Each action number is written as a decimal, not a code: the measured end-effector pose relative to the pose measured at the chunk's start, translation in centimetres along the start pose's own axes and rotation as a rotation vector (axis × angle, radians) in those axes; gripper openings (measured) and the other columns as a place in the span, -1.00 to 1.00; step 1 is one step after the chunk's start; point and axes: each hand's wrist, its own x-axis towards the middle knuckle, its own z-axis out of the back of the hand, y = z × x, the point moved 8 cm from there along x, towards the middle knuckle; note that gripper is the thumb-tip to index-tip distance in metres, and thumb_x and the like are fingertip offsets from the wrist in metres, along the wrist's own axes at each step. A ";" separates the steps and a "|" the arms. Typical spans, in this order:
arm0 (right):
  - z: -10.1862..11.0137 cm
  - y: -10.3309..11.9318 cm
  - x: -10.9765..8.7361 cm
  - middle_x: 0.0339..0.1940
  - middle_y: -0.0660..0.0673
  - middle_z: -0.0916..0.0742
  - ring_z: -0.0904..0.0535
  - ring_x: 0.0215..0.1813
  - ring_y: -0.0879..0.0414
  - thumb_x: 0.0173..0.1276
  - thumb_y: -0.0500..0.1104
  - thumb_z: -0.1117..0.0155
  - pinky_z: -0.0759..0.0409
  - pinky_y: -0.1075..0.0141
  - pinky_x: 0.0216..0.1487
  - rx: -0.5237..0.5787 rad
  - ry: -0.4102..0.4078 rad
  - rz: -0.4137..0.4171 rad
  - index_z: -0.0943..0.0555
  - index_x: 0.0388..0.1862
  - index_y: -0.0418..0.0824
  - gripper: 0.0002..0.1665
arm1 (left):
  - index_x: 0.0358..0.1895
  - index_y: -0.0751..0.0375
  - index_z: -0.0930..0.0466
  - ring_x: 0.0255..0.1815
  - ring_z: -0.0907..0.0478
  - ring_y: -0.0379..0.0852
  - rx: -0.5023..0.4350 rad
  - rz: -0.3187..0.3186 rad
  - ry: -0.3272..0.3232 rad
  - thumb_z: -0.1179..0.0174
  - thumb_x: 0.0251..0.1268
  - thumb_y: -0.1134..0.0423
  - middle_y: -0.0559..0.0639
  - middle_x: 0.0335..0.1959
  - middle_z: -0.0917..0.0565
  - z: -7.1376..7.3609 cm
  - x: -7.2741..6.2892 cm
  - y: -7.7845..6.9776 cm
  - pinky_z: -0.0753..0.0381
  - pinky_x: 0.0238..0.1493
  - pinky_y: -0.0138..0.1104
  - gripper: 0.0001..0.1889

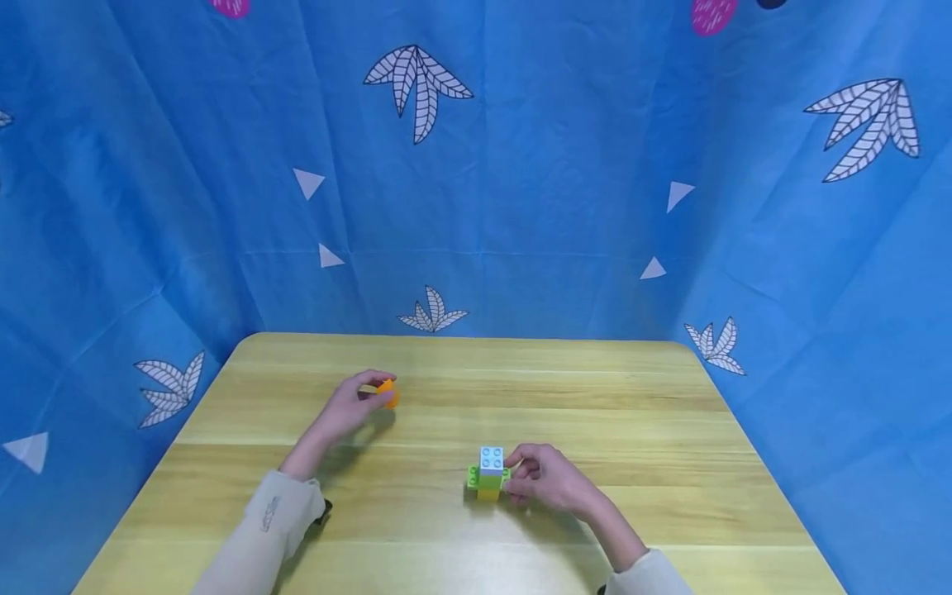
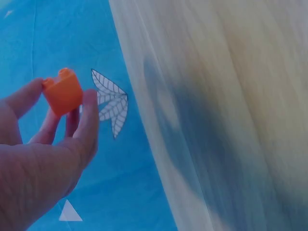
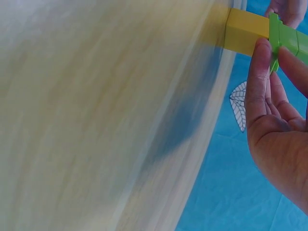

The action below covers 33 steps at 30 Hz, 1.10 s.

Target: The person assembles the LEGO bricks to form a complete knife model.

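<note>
Above the table's left part, my left hand (image 1: 354, 406) pinches a small orange toy brick (image 2: 65, 94) between thumb and fingertips. Studs show on the brick's top, and one side looks slanted. Near the middle of the table stands an upright stack of toy bricks (image 1: 491, 463). It has a yellow brick (image 3: 246, 32) at the bottom, a wider green plate (image 3: 274, 36), green above that, and a light blue brick (image 1: 492, 457) with studs on top. My right hand (image 1: 546, 478) holds the green plate's right end between thumb and fingers.
A light wood-grain table (image 1: 632, 413) with rounded far corners spreads under both hands. Blue cloth (image 1: 521, 165) printed with leaves and triangles hangs behind it and along both sides.
</note>
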 end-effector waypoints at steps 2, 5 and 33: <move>0.0 0.0 0.0 -0.30 -0.25 -0.77 -0.75 -0.31 -0.18 0.35 -0.34 -0.40 -0.79 0.06 -0.23 -0.002 0.000 0.001 -0.57 0.06 -0.42 -0.66 | 0.38 0.18 -0.51 0.14 -0.63 0.11 -0.026 0.016 0.007 -0.23 0.53 0.17 0.19 0.26 -0.55 -0.3 -0.1 0.0 -0.65 0.23 0.04 -0.56; 0.0 0.1 -0.1 -0.31 -0.24 -0.77 -0.75 -0.31 -0.17 0.35 -0.34 -0.41 -0.79 0.06 -0.23 -0.009 -0.004 0.005 -0.57 0.05 -0.42 -0.66 | 0.36 0.16 -0.51 0.20 -0.60 0.12 -0.043 0.021 0.032 -0.26 0.51 0.16 0.15 0.26 -0.58 -0.9 -0.2 -0.2 -0.62 0.27 0.03 -0.55; -0.1 0.0 -0.1 -0.32 -0.23 -0.76 -0.75 -0.34 -0.08 0.35 -0.33 -0.41 -0.80 0.15 -0.24 -0.001 -0.005 0.008 -0.57 0.06 -0.42 -0.65 | 0.21 0.22 -0.65 0.17 -0.58 0.06 -0.061 -0.045 0.148 -0.46 0.29 0.19 0.13 0.24 -0.62 -3.1 -1.9 -2.0 -0.68 0.11 -0.27 -0.54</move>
